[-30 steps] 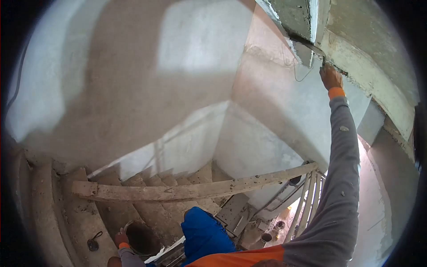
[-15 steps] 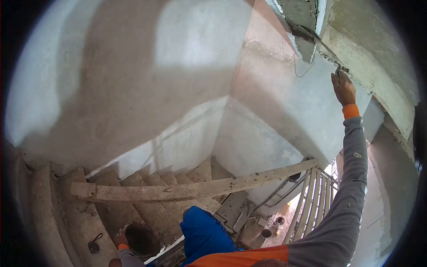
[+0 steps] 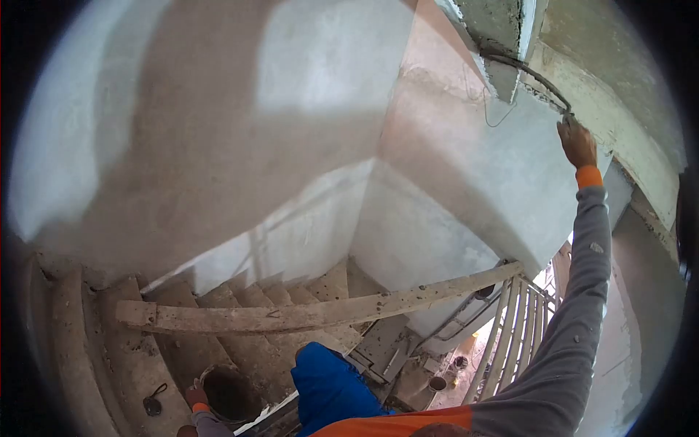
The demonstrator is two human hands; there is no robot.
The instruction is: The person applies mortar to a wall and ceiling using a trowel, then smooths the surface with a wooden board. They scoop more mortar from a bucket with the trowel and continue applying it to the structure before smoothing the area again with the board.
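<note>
My right hand [image 3: 579,142] is raised high at the upper right, its fingers closed round the near end of a long, thin, dark strip-like tool [image 3: 542,79]. The strip runs up and left along the rough lower edge of a concrete overhang [image 3: 497,22]; its exact kind I cannot tell. Down at the lower left, my left hand [image 3: 197,395] grips the left rim of a dark bucket [image 3: 231,393] on the stairs. A small black object with a strap loop [image 3: 153,403] lies on a step left of that hand.
A long wooden plank [image 3: 320,312] spans the concrete stairs [image 3: 120,357] in front of me. Plastered walls [image 3: 218,146] rise beyond. Slatted wooden rails [image 3: 510,328] stand at the right, and a small bucket [image 3: 437,383] sits far below. My blue-clad knee [image 3: 331,386] is near the plank.
My right hand has shifted slightly right and down with the strip, whose broader dark side now shows more. My left hand stays at the bucket's rim.
</note>
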